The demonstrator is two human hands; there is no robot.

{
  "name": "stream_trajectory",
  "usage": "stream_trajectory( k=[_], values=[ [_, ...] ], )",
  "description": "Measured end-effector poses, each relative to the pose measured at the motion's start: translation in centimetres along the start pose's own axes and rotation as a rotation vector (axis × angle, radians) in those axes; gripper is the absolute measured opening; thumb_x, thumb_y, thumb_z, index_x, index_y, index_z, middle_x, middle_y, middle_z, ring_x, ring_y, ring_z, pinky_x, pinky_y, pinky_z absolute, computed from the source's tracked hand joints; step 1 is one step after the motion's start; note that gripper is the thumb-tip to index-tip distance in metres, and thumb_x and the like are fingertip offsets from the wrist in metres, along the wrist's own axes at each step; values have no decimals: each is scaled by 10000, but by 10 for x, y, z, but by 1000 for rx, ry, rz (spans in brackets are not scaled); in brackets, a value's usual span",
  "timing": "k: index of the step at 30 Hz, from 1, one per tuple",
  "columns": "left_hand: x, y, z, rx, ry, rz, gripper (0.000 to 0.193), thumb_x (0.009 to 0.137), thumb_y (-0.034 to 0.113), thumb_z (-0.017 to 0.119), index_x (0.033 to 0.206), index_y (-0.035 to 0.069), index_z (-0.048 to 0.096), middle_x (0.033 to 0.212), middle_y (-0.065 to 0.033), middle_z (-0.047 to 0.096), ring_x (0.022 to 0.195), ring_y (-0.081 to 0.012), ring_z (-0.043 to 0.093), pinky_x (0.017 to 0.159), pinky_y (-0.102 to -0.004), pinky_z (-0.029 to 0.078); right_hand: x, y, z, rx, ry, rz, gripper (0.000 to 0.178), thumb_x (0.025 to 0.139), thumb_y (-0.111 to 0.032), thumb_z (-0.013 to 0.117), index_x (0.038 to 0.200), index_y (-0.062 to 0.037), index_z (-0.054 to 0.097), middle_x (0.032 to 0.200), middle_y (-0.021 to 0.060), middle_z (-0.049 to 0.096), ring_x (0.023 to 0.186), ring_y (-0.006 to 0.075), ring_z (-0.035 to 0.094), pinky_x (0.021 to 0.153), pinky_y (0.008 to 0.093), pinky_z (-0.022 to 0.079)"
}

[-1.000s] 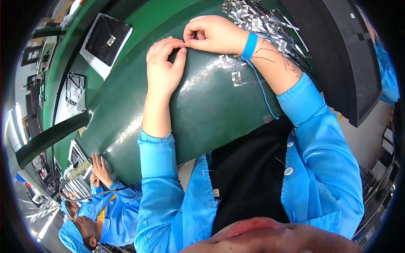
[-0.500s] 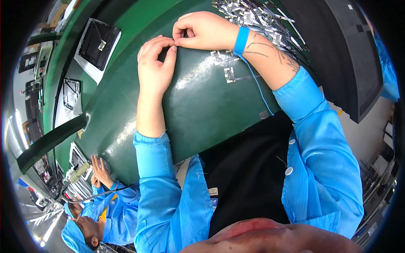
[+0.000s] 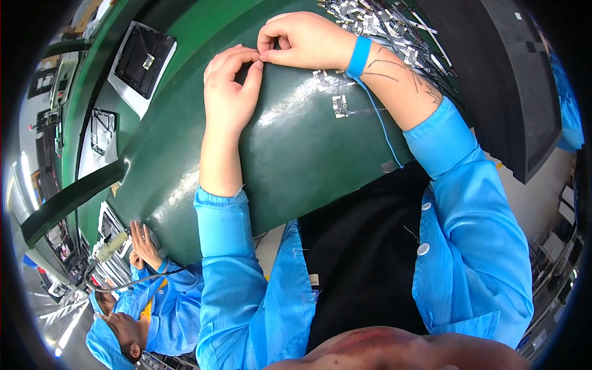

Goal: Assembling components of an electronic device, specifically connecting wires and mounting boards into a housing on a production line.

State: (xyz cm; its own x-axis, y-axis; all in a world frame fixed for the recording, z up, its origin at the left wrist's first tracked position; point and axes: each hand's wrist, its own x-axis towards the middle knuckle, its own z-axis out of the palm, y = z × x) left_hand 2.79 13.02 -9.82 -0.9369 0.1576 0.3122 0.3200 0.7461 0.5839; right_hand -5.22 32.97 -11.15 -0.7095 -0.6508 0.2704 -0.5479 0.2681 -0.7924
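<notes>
My left hand [image 3: 231, 89] and my right hand [image 3: 305, 42] meet at the fingertips over the green table [image 3: 296, 166]. Both are closed in a pinch; whatever sits between the fingers is hidden or too small to make out. A blue wrist strap [image 3: 359, 57] with a thin blue cord circles my right wrist. Below that wrist lies a small circuit board [image 3: 340, 106] with a dark cable. Another small board [image 3: 321, 80] rests just above it, partly behind my right arm. A heap of small boards with black cables [image 3: 376, 24] spreads beyond my right wrist.
On the left, a dark device panel [image 3: 143, 60] with a small board lies on a white sheet, past the table's raised edge. A second panel [image 3: 103, 132] is nearer. A black foam block [image 3: 505, 80] stands at the right. A co-worker's hand [image 3: 145, 246] rests at the table's lower left.
My hands stay pinched together and appear shifted very slightly in the view. The co-worker's hand at the lower left has moved a little. Nothing is visibly taken or let go.
</notes>
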Motion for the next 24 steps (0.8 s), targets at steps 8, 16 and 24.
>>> stream_trajectory(
  k=[8,16,24],
  values=[
    [1,0,2,13,-10,10,137,896,138,736,1012,68,758,1120,-109,740,1181,-286,657,1039,-411,492,-1,2,-1,-4,9,-13,130,874,-190,744,894,-71,696,818,25,619,629,132,525,595,297,450],
    [1,-3,10,-14,51,16,78,875,120,733,944,84,742,1023,-43,755,1131,-285,675,1037,-437,467,-1,-5,-6,7,-42,45,128,876,-189,746,902,-71,704,822,23,627,645,125,544,604,280,462],
    [3,-1,13,-26,52,6,77,879,122,731,943,82,741,1023,-45,756,1130,-289,675,1038,-440,467,-1,-1,-8,2,-52,46,124,875,-187,744,905,-73,705,827,20,631,647,120,541,605,278,464]
  ],
)
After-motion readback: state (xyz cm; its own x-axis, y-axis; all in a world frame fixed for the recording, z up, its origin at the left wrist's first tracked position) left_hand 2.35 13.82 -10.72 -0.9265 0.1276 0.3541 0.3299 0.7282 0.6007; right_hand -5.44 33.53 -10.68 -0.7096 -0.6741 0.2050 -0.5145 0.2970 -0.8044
